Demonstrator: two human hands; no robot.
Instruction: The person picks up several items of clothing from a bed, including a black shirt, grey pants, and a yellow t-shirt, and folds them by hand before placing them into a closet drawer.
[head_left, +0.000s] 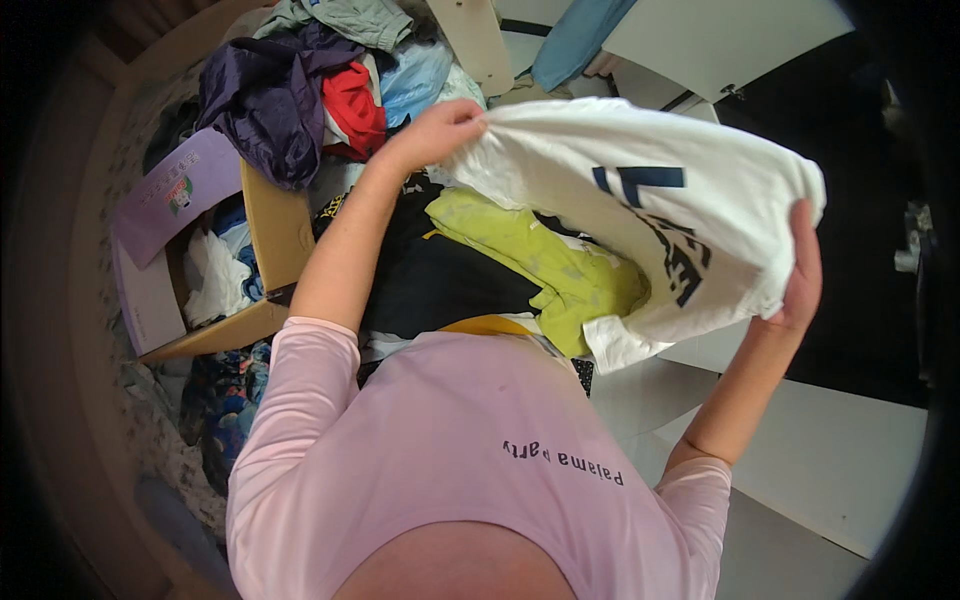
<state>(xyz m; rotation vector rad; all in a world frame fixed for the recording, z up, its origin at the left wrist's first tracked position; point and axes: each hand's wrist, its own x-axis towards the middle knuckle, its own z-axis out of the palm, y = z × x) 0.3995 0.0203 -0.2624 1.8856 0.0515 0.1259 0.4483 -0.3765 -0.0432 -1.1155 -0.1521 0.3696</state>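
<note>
A white garment with dark printing (720, 172) is stretched between my two hands, raised over the clothes in front of me. My left hand (454, 127) pinches one end of it. At the other end, my right hand (804, 270) grips the edge, with its fingers partly behind the cloth. Beneath the white garment lies a yellow-green patterned garment (525, 251), folded or bunched. It rests on black clothing (442, 277), which my left forearm partly covers.
An open cardboard box (281, 225) holding white and blue cloth stands at the left. Behind it are a dark purple garment (262, 97), a red garment (352, 105) and more piled clothes. White cabinet doors (727, 45) stand open at the right.
</note>
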